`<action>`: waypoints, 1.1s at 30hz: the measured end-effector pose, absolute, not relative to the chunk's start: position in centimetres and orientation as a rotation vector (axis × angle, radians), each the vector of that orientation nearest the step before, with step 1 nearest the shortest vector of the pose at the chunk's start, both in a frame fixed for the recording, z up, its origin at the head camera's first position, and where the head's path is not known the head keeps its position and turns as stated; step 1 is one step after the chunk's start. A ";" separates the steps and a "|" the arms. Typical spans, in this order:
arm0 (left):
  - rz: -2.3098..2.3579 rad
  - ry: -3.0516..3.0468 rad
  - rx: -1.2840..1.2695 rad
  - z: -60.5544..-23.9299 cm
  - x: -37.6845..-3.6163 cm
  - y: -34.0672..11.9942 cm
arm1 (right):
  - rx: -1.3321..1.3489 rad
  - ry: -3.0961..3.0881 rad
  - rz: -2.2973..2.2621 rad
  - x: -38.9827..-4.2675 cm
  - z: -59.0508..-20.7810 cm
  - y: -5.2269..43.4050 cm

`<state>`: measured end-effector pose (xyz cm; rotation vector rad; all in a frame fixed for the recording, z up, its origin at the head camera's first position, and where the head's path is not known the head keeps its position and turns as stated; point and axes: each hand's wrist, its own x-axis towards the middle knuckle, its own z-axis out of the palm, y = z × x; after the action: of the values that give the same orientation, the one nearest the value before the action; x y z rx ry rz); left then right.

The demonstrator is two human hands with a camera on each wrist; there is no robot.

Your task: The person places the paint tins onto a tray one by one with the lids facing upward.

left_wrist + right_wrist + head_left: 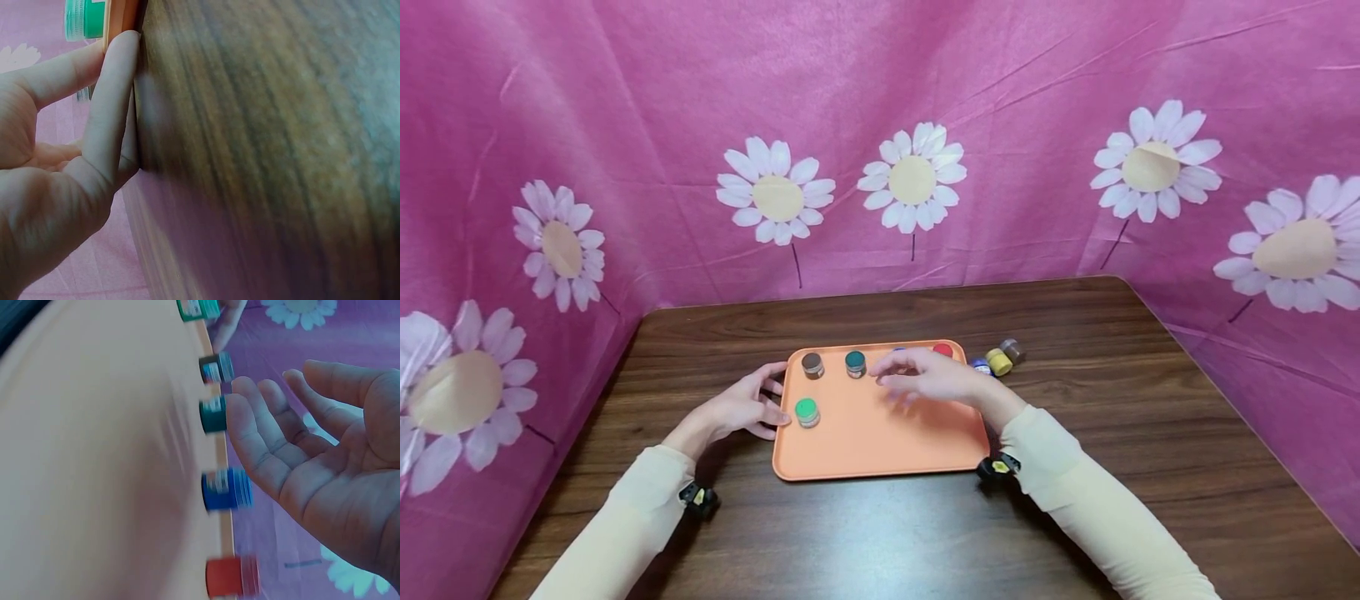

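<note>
An orange tray carries several small paint jars with coloured lids. My left hand rests at the tray's left edge, its fingers spread and fairly straight against the rim. Just inside that rim stands a light green jar. Over the tray's back half hovers my right hand, holding nothing, with its fingers apart. The dark green jar is nearest its fingertips in the right wrist view. A blue jar and a red jar stand along the same back row, partly covered by the hand in the head view.
A brown-lidded jar stands in the tray's back left corner. Beyond the tray's right side, a yellow jar, a grey jar and another blue jar lie on the wooden table. Pink flowered cloth hangs around the table.
</note>
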<state>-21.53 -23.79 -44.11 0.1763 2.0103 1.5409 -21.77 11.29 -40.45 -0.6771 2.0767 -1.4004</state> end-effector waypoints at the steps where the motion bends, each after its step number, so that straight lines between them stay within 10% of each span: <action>1: 1.541 2.012 0.173 -44.1 -21.5 -23.8 | -0.674 2.092 -1.408 -21.6 -40.4 11.8; 33: 1.524 2.013 0.189 -44.2 -21.5 -23.8 | -0.441 2.292 -1.492 -19.6 -42.2 24.2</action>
<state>-21.52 -23.81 -44.17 0.1890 2.0128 1.5244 -19.64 24.22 -42.17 -0.4406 2.2918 -1.4920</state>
